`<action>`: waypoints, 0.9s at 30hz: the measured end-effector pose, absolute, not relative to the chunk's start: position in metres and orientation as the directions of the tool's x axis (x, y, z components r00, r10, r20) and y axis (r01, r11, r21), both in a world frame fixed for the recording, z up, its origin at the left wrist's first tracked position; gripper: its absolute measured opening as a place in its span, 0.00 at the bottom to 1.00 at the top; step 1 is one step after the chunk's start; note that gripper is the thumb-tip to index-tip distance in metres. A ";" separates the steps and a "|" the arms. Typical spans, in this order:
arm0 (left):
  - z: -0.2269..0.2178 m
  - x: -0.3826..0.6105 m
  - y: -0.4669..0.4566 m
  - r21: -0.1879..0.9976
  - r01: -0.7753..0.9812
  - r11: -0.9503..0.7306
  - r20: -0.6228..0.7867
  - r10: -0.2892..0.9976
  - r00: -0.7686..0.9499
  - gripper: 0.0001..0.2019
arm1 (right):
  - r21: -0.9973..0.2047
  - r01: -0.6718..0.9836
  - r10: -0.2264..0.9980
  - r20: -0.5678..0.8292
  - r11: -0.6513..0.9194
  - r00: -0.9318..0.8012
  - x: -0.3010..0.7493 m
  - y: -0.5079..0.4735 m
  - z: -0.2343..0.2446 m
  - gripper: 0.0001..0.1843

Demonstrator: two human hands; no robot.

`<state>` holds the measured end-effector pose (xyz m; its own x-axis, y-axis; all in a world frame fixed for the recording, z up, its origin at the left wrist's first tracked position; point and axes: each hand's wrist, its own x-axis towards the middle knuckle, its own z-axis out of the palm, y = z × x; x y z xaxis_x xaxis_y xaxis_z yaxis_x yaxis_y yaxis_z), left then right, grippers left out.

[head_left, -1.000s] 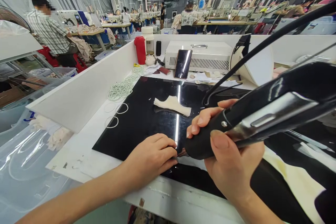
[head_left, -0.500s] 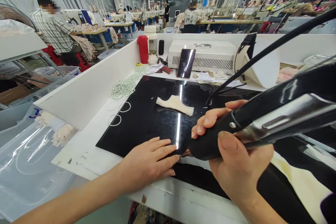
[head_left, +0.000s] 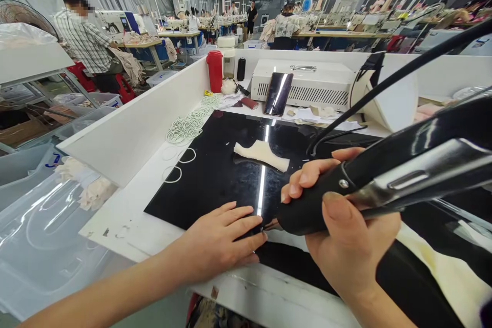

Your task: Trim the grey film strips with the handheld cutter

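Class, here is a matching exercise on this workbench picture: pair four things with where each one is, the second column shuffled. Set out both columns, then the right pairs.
Things:
1. red flask
2. phone
3. cream fabric piece
4. black tool

Places:
A. lying on the black mat
B. gripped in the right hand
C. leaning against the white machine
D. standing in the far corner by the white partition

Pairs: 1-D, 2-C, 3-A, 4-B.
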<state>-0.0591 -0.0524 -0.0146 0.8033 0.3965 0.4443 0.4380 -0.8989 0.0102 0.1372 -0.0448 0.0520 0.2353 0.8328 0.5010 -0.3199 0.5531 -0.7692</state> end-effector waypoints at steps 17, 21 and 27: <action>-0.011 -0.061 -0.049 0.198 0.453 -0.869 0.505 0.486 0.713 0.13 | -0.762 -0.331 0.831 0.505 0.557 0.235 0.139 -0.050 0.051 0.19; -0.013 -0.060 -0.048 0.197 0.451 -0.871 0.494 0.486 0.722 0.12 | -0.759 -0.331 0.828 0.510 0.560 0.233 0.138 -0.050 0.048 0.19; -0.012 -0.059 -0.046 0.210 0.445 -0.870 0.459 0.490 0.741 0.13 | -0.776 -0.306 0.833 0.501 0.552 0.233 0.135 -0.050 0.048 0.17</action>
